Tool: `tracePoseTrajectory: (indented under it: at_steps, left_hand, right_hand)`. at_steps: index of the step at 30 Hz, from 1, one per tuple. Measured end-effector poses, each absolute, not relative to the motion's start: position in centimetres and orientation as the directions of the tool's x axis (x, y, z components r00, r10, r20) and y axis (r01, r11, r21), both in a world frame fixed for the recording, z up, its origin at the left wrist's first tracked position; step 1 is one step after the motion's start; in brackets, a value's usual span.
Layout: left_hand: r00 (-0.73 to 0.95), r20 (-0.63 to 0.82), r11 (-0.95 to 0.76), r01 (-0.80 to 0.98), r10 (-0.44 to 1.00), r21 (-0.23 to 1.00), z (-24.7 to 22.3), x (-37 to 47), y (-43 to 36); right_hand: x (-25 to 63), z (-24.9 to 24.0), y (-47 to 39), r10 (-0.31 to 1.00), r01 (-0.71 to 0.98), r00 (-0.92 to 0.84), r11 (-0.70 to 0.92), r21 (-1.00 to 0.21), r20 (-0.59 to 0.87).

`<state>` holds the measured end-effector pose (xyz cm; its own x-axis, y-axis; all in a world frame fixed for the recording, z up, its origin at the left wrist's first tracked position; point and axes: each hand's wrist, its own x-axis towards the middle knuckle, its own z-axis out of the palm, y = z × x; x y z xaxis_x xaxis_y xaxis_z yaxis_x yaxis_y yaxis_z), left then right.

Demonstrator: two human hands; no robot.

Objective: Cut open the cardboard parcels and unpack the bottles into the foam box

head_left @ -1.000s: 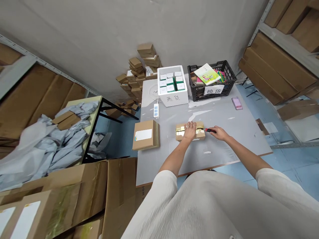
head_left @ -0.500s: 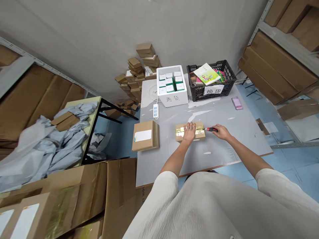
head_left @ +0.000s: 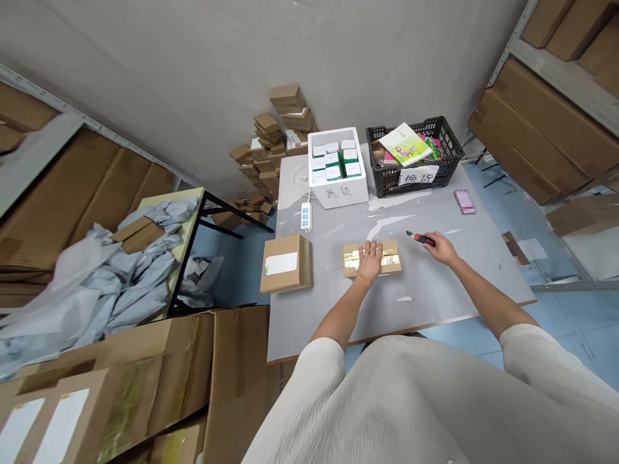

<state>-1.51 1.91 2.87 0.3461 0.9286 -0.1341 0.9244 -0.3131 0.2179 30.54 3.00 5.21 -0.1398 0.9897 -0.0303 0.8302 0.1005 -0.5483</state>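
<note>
A small cardboard box [head_left: 393, 250] with shiny tape along its top lies on the grey table [head_left: 333, 316]. My left hand [head_left: 370, 260] rests flat on top of it, fingers spread over the tape. To the right of the box, my right hand [head_left: 441, 247] is closed around a red and black utility knife [head_left: 422, 238]. The knife's blade shows, pointing left, in the air apart from the box. Left of these stands a larger cardboard box [head_left: 285, 264] with a white label.
At the back of the table are a white foam box [head_left: 341, 194] with several small cartons, and a black crate [head_left: 387, 187] of books. A power strip [head_left: 306, 216] lies near the left edge. Large cartons [head_left: 236, 361] crowd the lower left; grey bags [head_left: 130, 277] cover a side table.
My right hand has drawn the utility knife away from the small box's right end, up and to the right. My left hand stays on the box. The view has shifted slightly.
</note>
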Motion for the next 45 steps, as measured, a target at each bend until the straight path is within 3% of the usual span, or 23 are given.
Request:
tracePoseTrajectory:
  at_steps: [3, 8, 17, 24, 31, 34, 36, 41, 45]
  left_hand:
    - [0.337, -0.142, -0.303, 0.928, 0.931, 0.215, 3.3, -1.5, 1.7]
    - [0.296, -0.126, -0.261, 0.936, 0.947, 0.235, 4.2, -1.0, 1.1]
    - [0.312, -0.131, -0.265, 0.921, 0.941, 0.285, 5.3, -3.1, 0.0]
    - [0.224, -0.148, -0.182, 0.95, 0.963, 0.254, 6.0, -7.1, -1.9]
    - [0.184, -0.187, -0.129, 0.953, 0.965, 0.274, 5.6, -9.1, -3.0]
    - [0.188, -0.185, -0.13, 0.949, 0.965, 0.286, 5.1, -9.4, -3.0]
    - [0.192, -0.17, -0.137, 0.947, 0.967, 0.291, 4.9, -9.4, -2.9]
    - [0.089, -0.116, -0.048, 0.948, 0.989, 0.314, 4.3, -9.4, -2.8]
    - [-0.037, -0.147, 0.097, 0.901, 0.988, 0.423, 3.3, -9.8, -2.6]
  right_hand:
    - [31.6, 5.3, 3.7, 0.989, 0.831, -0.132, 0.078, -0.551, -0.059]
    - [31.4, 3.0, 3.4, 0.991, 0.829, 0.019, -0.089, -0.552, -0.131]
    - [29.5, -3.7, 2.3, 0.895, 0.846, 0.25, -0.387, -0.367, -0.368]
    - [28.0, -6.3, 1.9, 0.858, 0.848, 0.288, -0.435, -0.303, -0.426]
    - [27.5, -8.0, 1.8, 0.869, 0.84, 0.269, -0.422, -0.34, -0.415]
    - [27.4, -7.1, 1.9, 0.874, 0.842, 0.273, -0.419, -0.34, -0.401]
    - [27.1, -5.8, 2.2, 0.902, 0.826, 0.256, -0.391, -0.406, -0.347]
    - [24.8, -1.0, 3.0, 0.983, 0.718, -0.005, -0.123, -0.685, -0.181]
    - [22.3, 1.8, 3.7, 0.97, 0.696, -0.229, 0.101, -0.711, -0.086]
